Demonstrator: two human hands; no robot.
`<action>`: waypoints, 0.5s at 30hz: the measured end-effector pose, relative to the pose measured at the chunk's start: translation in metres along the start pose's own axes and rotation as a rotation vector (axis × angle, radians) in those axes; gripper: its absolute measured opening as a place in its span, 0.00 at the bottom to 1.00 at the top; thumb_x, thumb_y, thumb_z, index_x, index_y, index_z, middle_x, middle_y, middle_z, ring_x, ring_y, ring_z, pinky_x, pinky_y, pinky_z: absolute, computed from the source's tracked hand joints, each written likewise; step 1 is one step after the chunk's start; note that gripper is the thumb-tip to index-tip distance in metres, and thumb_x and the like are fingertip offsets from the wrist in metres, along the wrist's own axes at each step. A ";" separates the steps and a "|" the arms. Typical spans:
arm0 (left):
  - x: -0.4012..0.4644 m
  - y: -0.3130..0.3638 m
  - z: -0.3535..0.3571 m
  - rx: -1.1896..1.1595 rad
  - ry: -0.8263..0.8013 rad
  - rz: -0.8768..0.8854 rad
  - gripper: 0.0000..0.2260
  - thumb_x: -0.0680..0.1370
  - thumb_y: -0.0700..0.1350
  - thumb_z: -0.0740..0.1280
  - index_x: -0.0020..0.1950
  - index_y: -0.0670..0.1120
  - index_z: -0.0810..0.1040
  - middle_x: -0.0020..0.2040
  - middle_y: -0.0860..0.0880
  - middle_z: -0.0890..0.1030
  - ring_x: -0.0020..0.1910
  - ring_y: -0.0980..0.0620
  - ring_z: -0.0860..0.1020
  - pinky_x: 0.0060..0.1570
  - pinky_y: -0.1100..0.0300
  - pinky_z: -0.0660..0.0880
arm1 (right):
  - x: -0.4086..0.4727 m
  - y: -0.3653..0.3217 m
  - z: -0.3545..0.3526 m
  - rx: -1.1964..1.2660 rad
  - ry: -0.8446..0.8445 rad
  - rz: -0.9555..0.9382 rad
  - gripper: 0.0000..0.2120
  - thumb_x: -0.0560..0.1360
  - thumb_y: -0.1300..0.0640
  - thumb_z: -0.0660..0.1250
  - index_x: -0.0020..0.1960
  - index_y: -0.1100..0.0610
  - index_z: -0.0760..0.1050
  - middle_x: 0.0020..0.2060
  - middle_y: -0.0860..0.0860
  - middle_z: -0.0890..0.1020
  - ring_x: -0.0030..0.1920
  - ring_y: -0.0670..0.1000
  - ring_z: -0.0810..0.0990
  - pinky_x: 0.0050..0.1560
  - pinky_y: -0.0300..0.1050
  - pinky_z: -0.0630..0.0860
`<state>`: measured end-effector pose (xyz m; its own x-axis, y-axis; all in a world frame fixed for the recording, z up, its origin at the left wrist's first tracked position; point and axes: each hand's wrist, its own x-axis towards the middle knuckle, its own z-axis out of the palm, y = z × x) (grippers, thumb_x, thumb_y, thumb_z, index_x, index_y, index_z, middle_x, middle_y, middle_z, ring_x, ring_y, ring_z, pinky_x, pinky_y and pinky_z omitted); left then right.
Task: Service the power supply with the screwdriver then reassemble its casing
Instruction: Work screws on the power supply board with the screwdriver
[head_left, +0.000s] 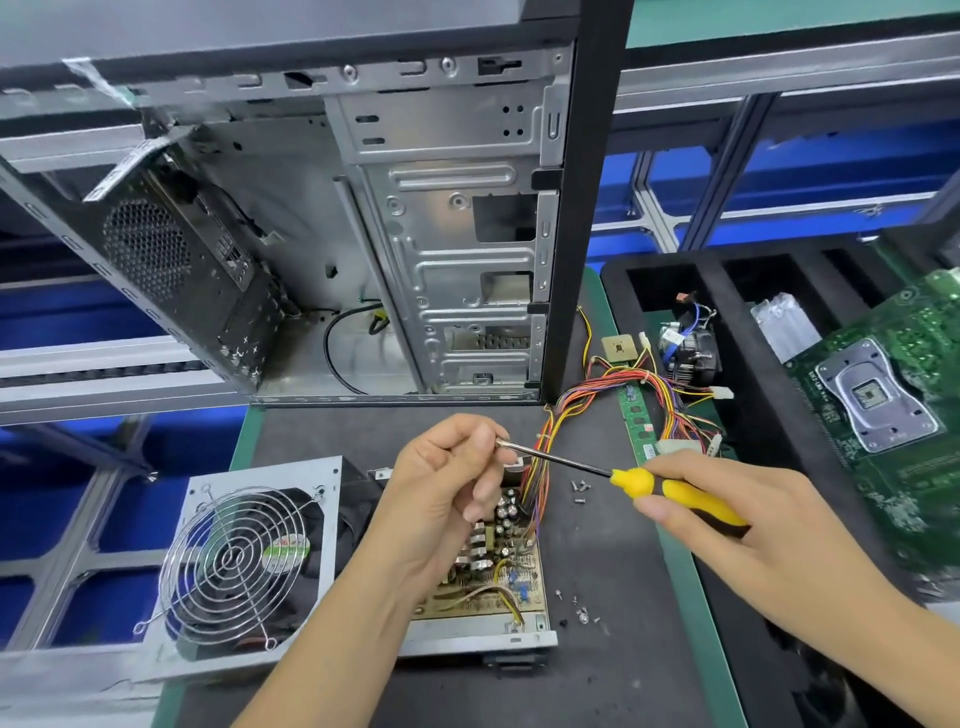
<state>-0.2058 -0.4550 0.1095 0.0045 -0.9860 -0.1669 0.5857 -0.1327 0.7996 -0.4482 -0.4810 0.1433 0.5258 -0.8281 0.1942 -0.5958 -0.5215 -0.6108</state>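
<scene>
Head view, looking down at a dark grey work mat. Open power supply with bare brown circuit board sits at the mat's middle, lid off. Its grey metal casing cover with round wire fan grille leans just left of the board, fan side up. Bundle of multicoloured wires runs up and right from the board, past a green memory stick.

Right hand grips the yellow-handled screwdriver by its handle, above and right of the board, shaft pointing left. Left hand hovers over the board, fingers curled, thumb and forefinger pinching the shaft's metal tip. Whether a screw sits at the tip, cannot tell.

Small loose silver screws lie on the mat right of the board; more near its lower right corner. Empty silver computer tower case stands behind the board. Black foam tray to the right holds a green motherboard and a black cooler fan.
</scene>
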 end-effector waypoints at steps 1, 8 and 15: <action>0.001 0.000 0.000 -0.002 0.000 -0.002 0.16 0.62 0.53 0.82 0.39 0.44 0.82 0.34 0.48 0.80 0.23 0.59 0.68 0.22 0.70 0.65 | 0.000 0.000 0.000 -0.005 0.000 0.000 0.12 0.75 0.37 0.58 0.48 0.43 0.74 0.32 0.45 0.73 0.29 0.44 0.67 0.30 0.36 0.66; 0.005 -0.001 0.001 0.020 -0.009 -0.001 0.13 0.65 0.51 0.80 0.40 0.44 0.82 0.35 0.48 0.80 0.23 0.59 0.68 0.23 0.70 0.65 | 0.002 0.002 -0.001 -0.028 -0.013 0.023 0.12 0.75 0.37 0.57 0.48 0.42 0.72 0.32 0.45 0.73 0.29 0.46 0.67 0.30 0.37 0.66; 0.007 0.002 0.001 0.359 0.111 0.170 0.01 0.70 0.44 0.73 0.40 0.47 0.84 0.35 0.45 0.82 0.26 0.57 0.72 0.23 0.68 0.68 | 0.004 0.003 0.000 -0.057 -0.075 0.041 0.13 0.76 0.39 0.57 0.45 0.45 0.73 0.27 0.44 0.68 0.27 0.44 0.65 0.29 0.36 0.61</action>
<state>-0.2055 -0.4627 0.1100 0.1762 -0.9825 -0.0606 0.2487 -0.0151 0.9685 -0.4481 -0.4858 0.1427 0.5431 -0.8323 0.1112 -0.6499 -0.5005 -0.5720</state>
